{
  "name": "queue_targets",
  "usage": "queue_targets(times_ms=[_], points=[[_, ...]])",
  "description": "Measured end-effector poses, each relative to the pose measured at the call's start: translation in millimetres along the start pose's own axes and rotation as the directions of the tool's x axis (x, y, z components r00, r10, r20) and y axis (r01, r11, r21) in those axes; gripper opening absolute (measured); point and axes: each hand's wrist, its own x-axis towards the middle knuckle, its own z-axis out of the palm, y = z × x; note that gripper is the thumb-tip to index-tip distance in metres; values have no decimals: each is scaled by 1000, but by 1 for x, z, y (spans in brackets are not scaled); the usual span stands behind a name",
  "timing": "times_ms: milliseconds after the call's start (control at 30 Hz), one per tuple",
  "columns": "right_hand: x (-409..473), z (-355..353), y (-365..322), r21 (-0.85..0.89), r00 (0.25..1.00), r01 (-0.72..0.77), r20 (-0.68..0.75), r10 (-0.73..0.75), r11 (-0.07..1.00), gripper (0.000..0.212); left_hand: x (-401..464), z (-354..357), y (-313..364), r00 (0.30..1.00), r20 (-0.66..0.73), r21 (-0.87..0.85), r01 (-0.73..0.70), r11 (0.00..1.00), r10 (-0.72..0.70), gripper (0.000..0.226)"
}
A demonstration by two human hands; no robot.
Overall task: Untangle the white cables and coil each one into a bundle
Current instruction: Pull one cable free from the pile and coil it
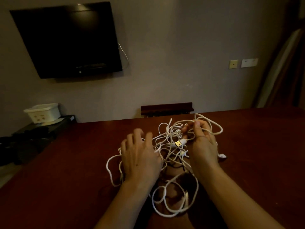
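A loose tangle of thin white cables (166,156) lies spread over the middle of the dark reddish-brown wooden surface (255,154), with loops trailing toward the near edge and out to the left. None of the cables is coiled; strands cross over and under one another throughout the heap.

The left hand (140,156) lies palm down over the left part of the tangle, fingers spread and fairly straight, resting on or just above the strands; its fingertips are blurred, so whether any strand is caught between them cannot be told. The right hand (202,142) is raised slightly at the right side of the heap, thumb and fingers curled and pinching a white strand, with several loops draped around and behind its fingers. Just left of that hand a white USB plug with a gold-coloured metal end (180,142) hangs in the tangle. Another small white connector (222,156) lies on the surface just right of the right wrist.

At the far left, on a low black stand (49,128) beside the surface, sits a white rectangular plastic tub (43,112); its inside is not visible. A dark flat television (67,40) hangs on the grey wall, a thin white wire (124,54) curving down its right side. A dark wooden chair back (166,108) shows behind the far edge of the surface.
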Motion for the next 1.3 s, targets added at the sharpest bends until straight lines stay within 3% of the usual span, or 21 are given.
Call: queue_targets(times_ms=[67, 133, 200, 267, 333, 433, 533, 633, 700, 800, 933, 1000, 1100, 1167, 1233, 1267, 1300], points=[[0, 0, 0, -9, 999, -31, 24, 32, 999, 28, -1, -6, 0, 967, -241, -85, -102, 991, 79, 70], [0, 0, 1, -14, 995, -70, 71, 71, 997, 28, -6, -6, 5, 886, -413, -246, -333, 910, 213, 65], [-2, -1, 3, -15, 985, -138, 98, 139, 990, 27, -15, -12, 17, 918, -311, -499, -380, 779, 248, 67], [-4, -2, 3, -13, 967, -222, 122, 222, 975, 28, -21, -14, 25, 961, -115, -636, -267, 725, 253, 75], [-4, -3, 3, -9, 951, -269, 156, 267, 963, 34, -18, -6, 23, 962, -101, -562, -264, 784, 253, 79], [-5, -2, 1, 54, 933, -323, 186, 308, 945, 42, -15, -2, 15, 965, -110, -585, -258, 769, 240, 77], [-4, -4, 2, 70, 925, -334, 217, 312, 940, 48, -17, -6, 15, 970, -61, -639, -221, 737, 237, 59], [-6, -5, 3, -23, 919, -297, 264, 292, 955, 51, -17, -5, 16, 976, -79, -561, -212, 800, 204, 38], [-8, -3, 4, -70, 909, -287, 296, 295, 955, 49, -15, -1, 17, 981, -76, -489, -192, 851, 178, 27], [-8, 0, 7, -154, 896, -266, 326, 303, 951, 42, -14, 2, 16, 995, 33, -535, -63, 842, 95, 38], [-4, 0, 10, -213, 930, -172, 287, 229, 962, 26, -11, 4, 12, 995, -28, -558, -91, 825, 91, 20], [-3, -2, 9, -209, 956, -105, 247, 157, 972, 19, -7, -1, 12, 1000, -29, -729, -22, 684, 1, 17], [0, -6, 10, -229, 987, -44, 143, 78, 973, 16, -1, -16, 15, 979, 99, -945, 149, 290, -179, 16], [0, -5, 9, -268, 995, 54, 92, -30, 962, 10, 2, -20, 14, 965, 226, -970, 235, 59, -130, 15], [-6, -2, 8, -340, 976, 196, 157, -151, 920, 9, -1, -18, 15, 961, 275, -961, 275, 37, -16, 46], [-9, 1, 7, -361, 956, 255, 234, -177, 897, 11, -2, -16, 17, 958, 286, -956, 285, 64, 6, 55], [-13, 3, 6, -350, 931, 287, 321, -174, 892, 12, -2, -15, 19, 957, 289, -953, 291, 87, -30, 49]])
